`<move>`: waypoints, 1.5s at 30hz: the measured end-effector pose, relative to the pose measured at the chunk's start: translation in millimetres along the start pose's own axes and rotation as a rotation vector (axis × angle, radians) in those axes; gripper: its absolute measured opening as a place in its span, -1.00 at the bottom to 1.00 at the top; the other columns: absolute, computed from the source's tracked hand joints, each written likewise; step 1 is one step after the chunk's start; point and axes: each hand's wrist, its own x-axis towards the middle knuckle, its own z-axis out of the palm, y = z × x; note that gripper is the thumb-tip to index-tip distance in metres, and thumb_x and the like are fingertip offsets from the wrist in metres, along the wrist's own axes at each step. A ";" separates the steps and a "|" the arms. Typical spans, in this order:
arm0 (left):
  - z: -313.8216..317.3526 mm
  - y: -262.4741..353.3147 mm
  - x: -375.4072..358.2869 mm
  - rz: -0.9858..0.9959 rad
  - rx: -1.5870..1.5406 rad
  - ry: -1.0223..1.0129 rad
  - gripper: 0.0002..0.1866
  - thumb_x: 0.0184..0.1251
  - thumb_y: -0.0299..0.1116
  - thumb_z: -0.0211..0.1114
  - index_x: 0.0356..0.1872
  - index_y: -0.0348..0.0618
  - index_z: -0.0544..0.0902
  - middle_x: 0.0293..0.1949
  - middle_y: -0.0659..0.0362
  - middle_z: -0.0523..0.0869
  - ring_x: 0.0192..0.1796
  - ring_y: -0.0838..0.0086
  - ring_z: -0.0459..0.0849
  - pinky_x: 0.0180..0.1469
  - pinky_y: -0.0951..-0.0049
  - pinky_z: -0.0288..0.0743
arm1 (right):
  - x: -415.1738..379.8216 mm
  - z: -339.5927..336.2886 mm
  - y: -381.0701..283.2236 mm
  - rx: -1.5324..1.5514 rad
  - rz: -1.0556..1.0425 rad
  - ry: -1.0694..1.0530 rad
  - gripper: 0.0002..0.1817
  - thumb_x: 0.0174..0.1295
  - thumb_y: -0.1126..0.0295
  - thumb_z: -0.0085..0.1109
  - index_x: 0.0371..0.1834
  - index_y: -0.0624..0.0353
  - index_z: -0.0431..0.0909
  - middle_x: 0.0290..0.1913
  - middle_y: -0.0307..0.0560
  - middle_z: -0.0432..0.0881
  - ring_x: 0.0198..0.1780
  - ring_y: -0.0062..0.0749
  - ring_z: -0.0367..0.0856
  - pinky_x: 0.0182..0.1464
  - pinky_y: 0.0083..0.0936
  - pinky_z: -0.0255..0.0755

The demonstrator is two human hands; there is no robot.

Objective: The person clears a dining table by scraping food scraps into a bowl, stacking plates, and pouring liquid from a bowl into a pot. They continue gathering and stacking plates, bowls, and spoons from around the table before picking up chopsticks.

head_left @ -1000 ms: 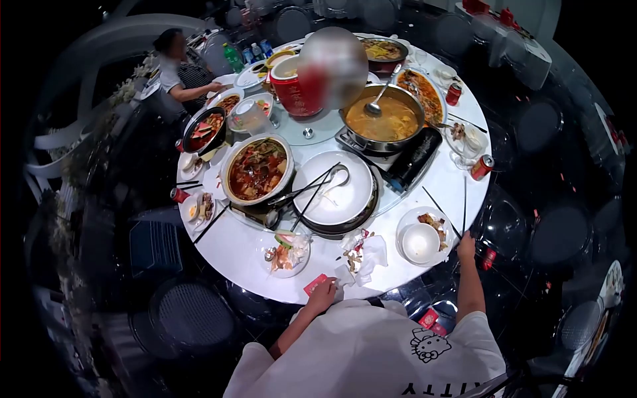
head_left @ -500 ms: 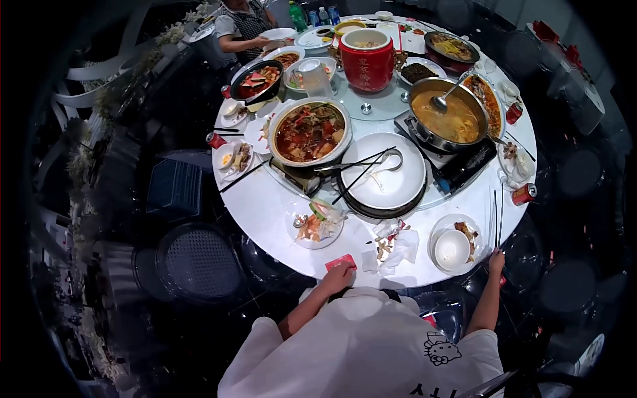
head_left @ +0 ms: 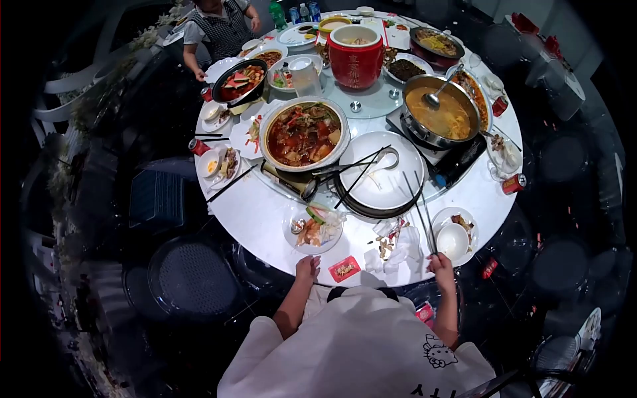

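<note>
My right hand (head_left: 440,266) is closed around a pair of dark chopsticks (head_left: 423,222), whose tips point up and away over the table near the white bowl. Beneath the chopsticks lie crumpled napkins (head_left: 402,255) and scattered scraps. At the table's front edge, my left hand (head_left: 307,268) appears open with loosely bent fingers and nothing visible in it. Just beyond it sits a plate of food scraps (head_left: 292,215) with a melon rind. A red packet (head_left: 344,268) lies flat to its right. By my right hand is a plate (head_left: 472,255) bearing a white bowl (head_left: 452,241).
Stacked white plates (head_left: 379,189) carry a ladle and chopsticks. Behind them stand a stew pot (head_left: 304,135), a steel hot pot (head_left: 440,114) and a red pot (head_left: 356,63). Another person (head_left: 222,30) stands at the far left. A stool (head_left: 192,275) is left of me.
My left hand has let go of the red packet and moved left. My right hand has swung inward from the right with the chopsticks. The other person now reaches toward a white dish.
</note>
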 end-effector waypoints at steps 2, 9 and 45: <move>3.4 8.6 7.2 -0.072 -0.036 0.018 -0.92 0.16 -0.36 -0.06 -0.37 -0.08 0.37 -0.37 0.22 0.55 -0.32 0.56 0.53 -0.39 0.51 0.35 | 12.2 27.5 -13.7 0.093 0.074 0.024 -0.80 0.16 0.38 -0.16 -0.40 0.30 0.41 -0.73 -0.32 0.25 -0.69 -0.66 0.24 -0.56 -0.70 0.24; -14.9 1.7 39.3 -0.185 -0.058 -0.086 -0.88 0.15 -0.39 -0.03 -0.28 -0.10 0.39 -0.29 0.22 0.55 -0.29 0.55 0.55 -0.33 0.51 0.40 | 48.8 92.1 -34.4 -0.093 -0.070 0.175 -0.45 0.07 0.30 0.00 0.12 0.21 0.07 -0.40 -0.24 0.39 -0.41 -0.64 0.37 -0.43 -0.73 0.27; -174.7 268.4 101.5 1.024 1.682 0.495 -0.72 -0.05 -0.32 0.11 -0.34 -0.33 0.48 -0.01 0.01 0.29 0.12 0.19 0.15 0.15 0.10 -0.08 | -7.1 200.0 -44.5 0.131 0.075 0.638 -0.82 0.05 0.50 -0.19 -0.27 0.13 0.38 -0.26 -0.21 0.38 -0.24 -0.53 0.32 -0.23 -0.61 0.21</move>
